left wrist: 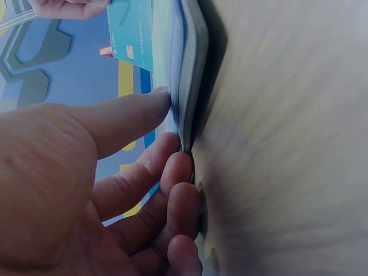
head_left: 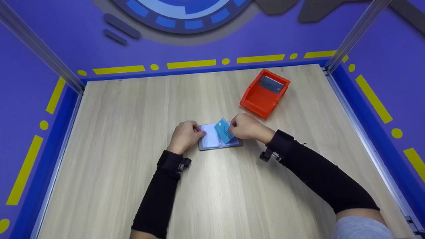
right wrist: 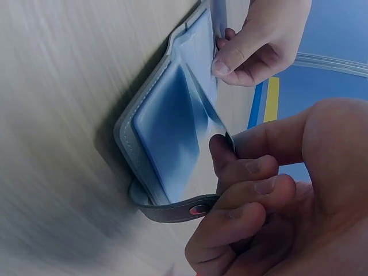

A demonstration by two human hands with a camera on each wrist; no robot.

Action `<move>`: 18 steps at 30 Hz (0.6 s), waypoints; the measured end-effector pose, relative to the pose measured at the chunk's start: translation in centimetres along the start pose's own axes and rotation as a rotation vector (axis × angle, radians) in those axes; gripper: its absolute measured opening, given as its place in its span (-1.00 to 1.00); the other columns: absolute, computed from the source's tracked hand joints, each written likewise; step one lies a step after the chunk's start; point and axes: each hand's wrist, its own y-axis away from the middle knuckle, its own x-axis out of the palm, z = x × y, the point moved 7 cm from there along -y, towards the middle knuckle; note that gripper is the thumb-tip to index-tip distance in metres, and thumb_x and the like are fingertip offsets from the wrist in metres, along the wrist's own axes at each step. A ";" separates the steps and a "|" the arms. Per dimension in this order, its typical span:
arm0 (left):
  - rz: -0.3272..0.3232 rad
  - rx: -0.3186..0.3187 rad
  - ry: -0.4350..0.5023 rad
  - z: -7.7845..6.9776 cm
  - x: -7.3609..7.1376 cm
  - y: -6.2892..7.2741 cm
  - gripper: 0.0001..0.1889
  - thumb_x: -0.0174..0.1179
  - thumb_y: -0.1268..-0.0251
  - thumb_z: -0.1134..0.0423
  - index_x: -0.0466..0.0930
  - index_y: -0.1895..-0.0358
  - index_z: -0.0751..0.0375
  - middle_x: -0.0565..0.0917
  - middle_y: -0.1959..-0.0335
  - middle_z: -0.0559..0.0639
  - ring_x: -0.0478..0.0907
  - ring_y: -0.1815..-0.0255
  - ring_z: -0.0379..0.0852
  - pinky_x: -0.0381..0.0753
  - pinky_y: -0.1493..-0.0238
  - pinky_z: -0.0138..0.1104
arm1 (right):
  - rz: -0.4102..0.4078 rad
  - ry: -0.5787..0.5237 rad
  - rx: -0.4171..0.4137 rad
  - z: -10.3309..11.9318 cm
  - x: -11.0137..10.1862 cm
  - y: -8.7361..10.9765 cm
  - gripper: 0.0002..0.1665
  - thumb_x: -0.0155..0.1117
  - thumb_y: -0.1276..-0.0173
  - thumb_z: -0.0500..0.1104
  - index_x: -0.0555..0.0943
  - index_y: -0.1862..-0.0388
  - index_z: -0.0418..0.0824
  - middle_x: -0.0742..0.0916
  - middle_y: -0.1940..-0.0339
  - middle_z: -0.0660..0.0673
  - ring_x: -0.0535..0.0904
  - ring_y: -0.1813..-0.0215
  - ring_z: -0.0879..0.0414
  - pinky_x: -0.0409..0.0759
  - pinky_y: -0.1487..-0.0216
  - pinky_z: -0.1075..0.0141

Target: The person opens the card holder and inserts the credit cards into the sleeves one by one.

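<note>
Wood-look tbl [head_left: 126,132]: R hand [head_left: 247,126] pinches blue card [head_left: 223,130] over grey cardholder [head_left: 209,137]; L hand [head_left: 185,136] grips its edge.

Left hand [left wrist: 75,184] pinches grey-covered booklet [left wrist: 195,69] near corner; right hand [left wrist: 69,8] holds teal card [left wrist: 131,34] beyond.

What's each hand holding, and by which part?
Right hand pinches a teal rectangular plastic card by its right edge; left hand pinches an open, grey-covered rectangular card holder by its left edge.
</note>
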 end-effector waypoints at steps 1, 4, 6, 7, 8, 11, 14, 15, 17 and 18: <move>-0.003 0.001 -0.002 0.0 0.0 0.0 -0.81 0.52 -0.40 0.12 0.76 0.22 0.14 0.70 0.34 -0.06 0.58 0.31 -0.09 0.44 0.28 -0.29 | 0.002 0.004 0.000 0.1 0.0 0.0 -0.63 0.17 -0.62 -0.05 0.75 0.39 -0.11 0.56 0.50 -0.04 0.54 0.34 -0.03 0.42 0.32 0.21; -0.008 0.003 -0.006 0.1 -0.1 -0.1 -0.81 0.53 -0.39 0.11 0.76 0.23 0.14 0.69 0.35 -0.07 0.58 0.31 -0.10 0.44 0.28 -0.29 | 0.010 0.014 -0.008 0.4 0.1 -0.2 -0.59 0.15 -0.61 -0.05 0.68 0.48 -0.11 0.50 0.56 -0.01 0.49 0.41 -0.01 0.37 0.37 0.21; -0.007 0.002 -0.007 0.1 -0.1 -0.1 -0.81 0.53 -0.38 0.11 0.76 0.23 0.13 0.69 0.35 -0.07 0.58 0.31 -0.10 0.44 0.28 -0.29 | 0.015 0.016 -0.014 0.5 0.2 -0.3 -0.59 0.15 -0.61 -0.06 0.66 0.50 -0.10 0.49 0.58 0.00 0.48 0.43 0.00 0.36 0.38 0.21; -0.006 0.001 -0.006 0.1 0.0 -0.1 -0.80 0.53 -0.38 0.11 0.76 0.23 0.13 0.69 0.35 -0.07 0.58 0.31 -0.10 0.44 0.28 -0.29 | 0.017 0.015 -0.015 0.6 0.2 -0.3 -0.59 0.15 -0.61 -0.06 0.65 0.51 -0.09 0.49 0.58 0.01 0.48 0.44 0.00 0.36 0.38 0.21; -0.005 0.001 -0.005 0.1 0.0 -0.1 -0.80 0.53 -0.38 0.10 0.76 0.23 0.13 0.68 0.35 -0.07 0.58 0.31 -0.10 0.44 0.27 -0.29 | 0.020 0.014 -0.017 0.6 0.2 -0.4 -0.59 0.15 -0.61 -0.06 0.65 0.51 -0.09 0.49 0.58 0.01 0.48 0.44 0.00 0.36 0.38 0.21; -0.002 0.006 -0.003 0.1 -0.1 -0.1 -0.79 0.53 -0.38 0.10 0.76 0.22 0.14 0.68 0.35 -0.07 0.58 0.31 -0.10 0.45 0.27 -0.28 | 0.024 0.014 -0.021 0.7 0.4 -0.5 -0.60 0.17 -0.60 -0.06 0.64 0.51 -0.07 0.52 0.57 0.02 0.49 0.44 0.02 0.38 0.38 0.22; -0.005 0.017 -0.003 0.1 -0.1 -0.1 -0.79 0.53 -0.38 0.09 0.76 0.22 0.14 0.69 0.36 -0.08 0.58 0.31 -0.10 0.45 0.26 -0.28 | 0.022 0.015 -0.023 0.8 0.7 -0.7 -0.59 0.18 -0.59 -0.06 0.62 0.54 -0.06 0.52 0.59 0.03 0.49 0.44 0.04 0.37 0.38 0.23; -0.007 0.021 -0.003 0.1 -0.1 -0.2 -0.79 0.53 -0.38 0.09 0.77 0.23 0.14 0.69 0.36 -0.08 0.58 0.32 -0.10 0.46 0.26 -0.28 | 0.021 0.017 -0.026 0.9 0.8 -0.8 -0.58 0.19 -0.59 -0.06 0.61 0.55 -0.06 0.51 0.59 0.03 0.49 0.45 0.05 0.36 0.39 0.23; -0.008 0.025 -0.002 0.1 -0.2 -0.2 -0.79 0.53 -0.38 0.10 0.77 0.24 0.14 0.68 0.37 -0.08 0.58 0.33 -0.10 0.45 0.27 -0.28 | 0.016 0.025 -0.030 1.1 1.0 -0.9 -0.57 0.21 -0.59 -0.06 0.61 0.57 -0.05 0.51 0.61 0.04 0.49 0.45 0.05 0.36 0.39 0.23; -0.009 0.027 -0.001 0.2 -0.2 -0.2 -0.79 0.53 -0.38 0.10 0.76 0.24 0.14 0.68 0.38 -0.09 0.57 0.33 -0.10 0.45 0.27 -0.28 | 0.014 0.029 -0.032 1.2 1.1 -1.0 -0.56 0.21 -0.60 -0.05 0.60 0.58 -0.05 0.51 0.61 0.05 0.49 0.44 0.06 0.36 0.39 0.24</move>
